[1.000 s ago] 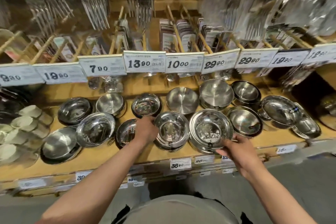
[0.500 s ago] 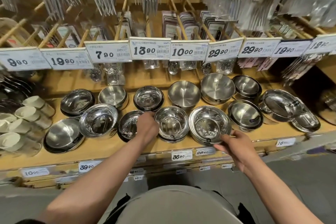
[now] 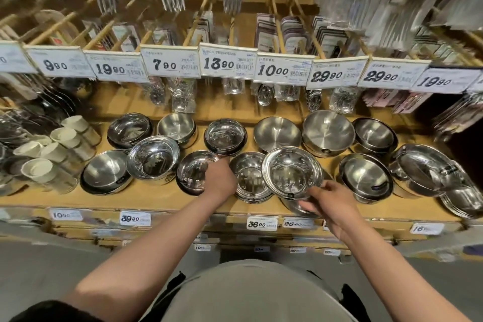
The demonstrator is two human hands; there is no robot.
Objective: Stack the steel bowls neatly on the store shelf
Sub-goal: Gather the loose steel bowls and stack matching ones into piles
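Note:
Several steel bowls stand in two rows on a wooden shelf point(image 3: 146, 197). My right hand point(image 3: 330, 204) grips the near rim of a shiny bowl point(image 3: 291, 172), lifted and tilted over the front-row stack of bowls point(image 3: 248, 181) beside it. My left hand point(image 3: 220, 179) rests with curled fingers on the rim of a dark-sided bowl point(image 3: 192, 175) in the front row, just left of that stack. Behind them sit a mirror-finish bowl point(image 3: 225, 136) and a brushed bowl point(image 3: 277, 134).
More bowls lie to the right point(image 3: 364, 178) and a wide pan-like stack point(image 3: 428, 168) at the far right. White cups point(image 3: 39, 170) stand at the left. Price tags point(image 3: 227, 64) and bagged cutlery hang over the back row. The shelf's front edge carries labels point(image 3: 261, 223).
My right hand has lifted the shiny bowl off the shelf and swung it left, over the neighbouring stack. My left hand stays at the dark-sided bowl's rim. The camera has moved closer.

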